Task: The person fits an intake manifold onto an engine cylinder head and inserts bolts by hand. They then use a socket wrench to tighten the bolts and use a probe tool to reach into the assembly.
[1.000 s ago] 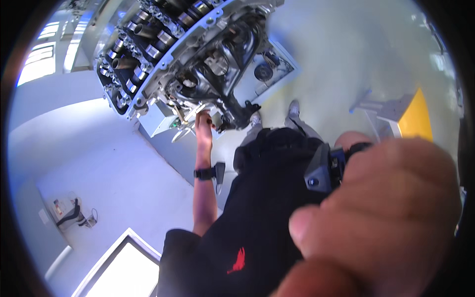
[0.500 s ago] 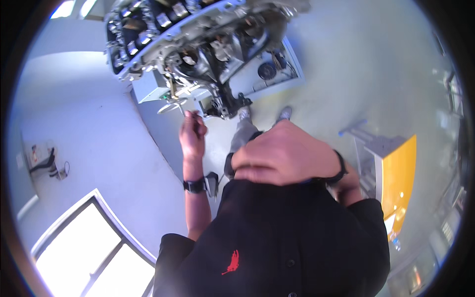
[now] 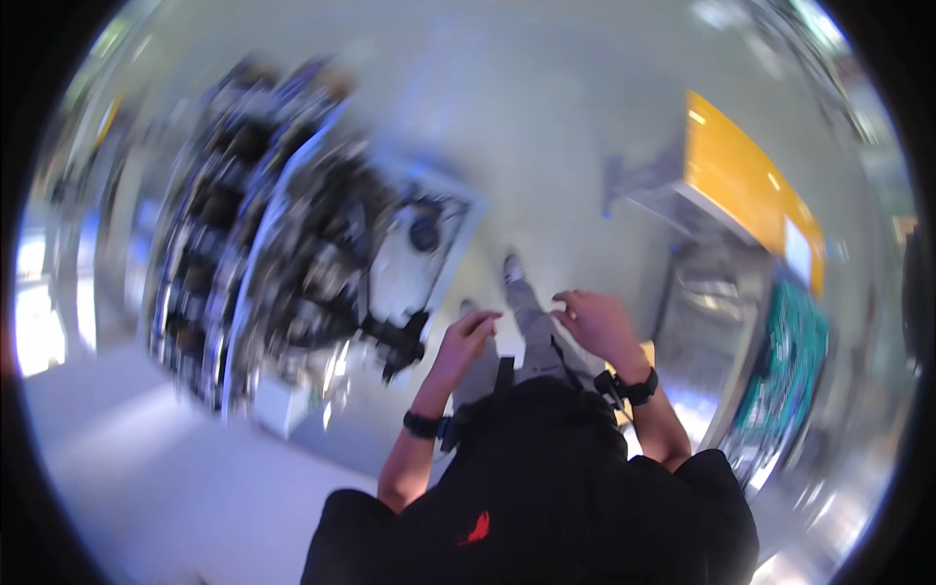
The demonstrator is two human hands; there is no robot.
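Observation:
Both hands hang in front of my body, apart from each other. My left hand [image 3: 465, 347] is loosely bent, its fingers pointing right, with no object visible in it. Just left of it is the dark lower end of an engine assembly [image 3: 327, 258], which it does not touch. On the other side, my right hand [image 3: 600, 327] has its fingertips turned left, with a gap between thumb and fingers and nothing held. A dark band circles each wrist. Motion smears the engine's details.
Under the engine is a light-coloured base tray [image 3: 405, 263] with a dark round part [image 3: 425, 232]. At right stands a yellow-panelled unit [image 3: 736, 171], with a grey surface [image 3: 712, 297] and a green item [image 3: 785, 356] nearer me. My legs and a shoe [image 3: 513, 268] show below.
The view has turned right: the engine now lies further left and the yellow unit is higher up. My right hand has come away from my front; both hands now hang over my legs.

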